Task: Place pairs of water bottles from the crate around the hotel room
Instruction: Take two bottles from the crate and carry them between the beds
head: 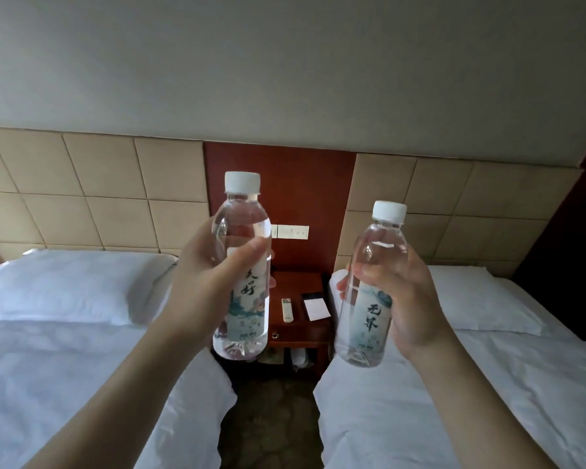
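We see two beds first: the left bed [65, 367] lies outboard of the left-hand fingers, the right bed [487, 384] outboard of the right-hand fingers, each with a white pillow at its head. The padded headboard [99, 177] and a red wood panel [285, 184] stand beyond both sets of fingers. Between the beds, past the fingers, we find the counter [301, 282], a small red nightstand carrying a white remote [287, 310], a white notepad [317, 309] and a dark flat item whose type we cannot tell. Patterned carpet [268, 418] runs below the forearms.

The left hand [210, 279] has its fingers clamped around the left bottle [242, 265], held upright, cap up. The right hand [403, 299] has its fingers clamped around the right bottle [369, 292], upright and lower. The bottles are apart. The left bottle partly covers the counter's left edge and a wall switch plate [293, 231].
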`<state>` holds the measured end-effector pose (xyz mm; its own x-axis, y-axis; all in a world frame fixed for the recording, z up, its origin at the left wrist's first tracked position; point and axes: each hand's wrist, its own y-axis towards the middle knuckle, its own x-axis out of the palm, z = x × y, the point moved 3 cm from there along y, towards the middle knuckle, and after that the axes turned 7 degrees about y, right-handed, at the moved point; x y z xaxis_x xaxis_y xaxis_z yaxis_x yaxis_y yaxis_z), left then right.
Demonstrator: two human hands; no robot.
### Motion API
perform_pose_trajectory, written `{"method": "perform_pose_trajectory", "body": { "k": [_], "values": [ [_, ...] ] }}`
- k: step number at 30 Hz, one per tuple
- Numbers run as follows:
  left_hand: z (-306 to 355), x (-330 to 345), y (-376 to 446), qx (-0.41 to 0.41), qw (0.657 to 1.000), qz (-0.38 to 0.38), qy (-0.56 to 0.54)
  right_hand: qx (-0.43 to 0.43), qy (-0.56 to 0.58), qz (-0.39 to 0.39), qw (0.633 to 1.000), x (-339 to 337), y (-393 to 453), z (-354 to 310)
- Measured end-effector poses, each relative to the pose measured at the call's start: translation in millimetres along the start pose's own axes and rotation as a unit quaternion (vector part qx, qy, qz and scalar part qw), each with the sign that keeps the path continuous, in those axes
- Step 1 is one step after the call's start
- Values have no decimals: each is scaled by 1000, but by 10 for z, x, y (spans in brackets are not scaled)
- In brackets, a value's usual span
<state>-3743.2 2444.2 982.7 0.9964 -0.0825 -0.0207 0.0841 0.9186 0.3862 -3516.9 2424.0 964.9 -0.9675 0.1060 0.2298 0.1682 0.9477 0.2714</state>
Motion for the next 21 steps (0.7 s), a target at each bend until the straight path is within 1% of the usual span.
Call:
{"method": "perform_pose_trajectory", "body": {
  "k": [4,9,14,18,21],
  "values": [
    [-311,121,972,-14,999,-44,-29,6,-6,34,999,30,873,240],
    [-657,285,2029,-26,997,-73,-28,9,2,51,999,-78,1833,444],
    [-1203,435,2870,-40,996,-73,-14,22,18,51,998,-312,2786,865],
    [-1804,606,3504,-73,996,-59,15,45,10,41,998,-541,3607,1336],
    [-2217,784,3959,-81,994,-72,28,60,15,37,997,-728,4225,1715]
  ]
}}
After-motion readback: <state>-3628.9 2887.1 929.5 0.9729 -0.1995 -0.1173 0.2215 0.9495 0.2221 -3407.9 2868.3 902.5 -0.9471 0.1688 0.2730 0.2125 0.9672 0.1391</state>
